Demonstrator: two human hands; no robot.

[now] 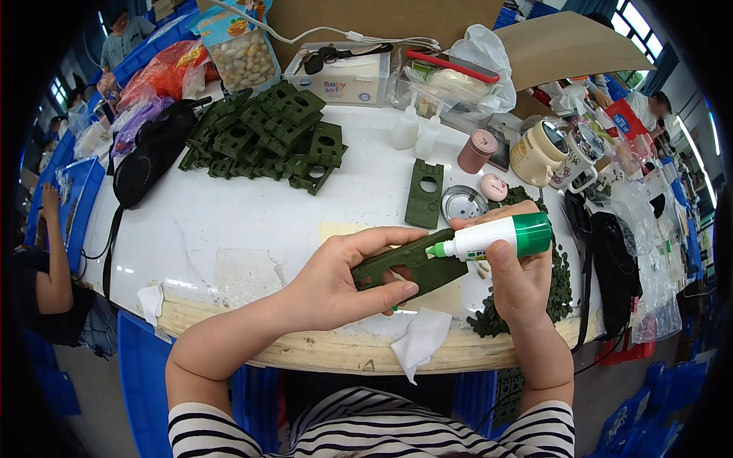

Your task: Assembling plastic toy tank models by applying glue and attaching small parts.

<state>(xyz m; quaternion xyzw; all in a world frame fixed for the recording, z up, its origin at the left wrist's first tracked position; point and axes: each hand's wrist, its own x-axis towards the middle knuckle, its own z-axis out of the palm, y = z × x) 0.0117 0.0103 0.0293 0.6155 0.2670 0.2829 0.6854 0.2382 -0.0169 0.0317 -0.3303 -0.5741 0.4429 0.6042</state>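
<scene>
My left hand point(336, 278) grips a dark green plastic tank hull piece point(437, 269) with a round hole, held tilted above the table's front edge. In my right hand point(523, 286) is a white squeeze bottle point(486, 238) with a green end and a narrow green nozzle. The nozzle tip is at the upper face of the piece; whether it touches cannot be made out. Farther off lies a second green hull piece point(425, 192). Many small dark green parts point(561, 286) are scattered beside and behind my right hand, partly hidden by it.
A heap of green hull pieces point(267, 133) fills the back left. Two small white bottles point(405, 127), a pink canister point(477, 150), a round dish point(463, 203) and mugs point(538, 153) stand at back right. A white tissue point(422, 342) hangs over the front edge. Another person's arm point(53, 237) shows far left.
</scene>
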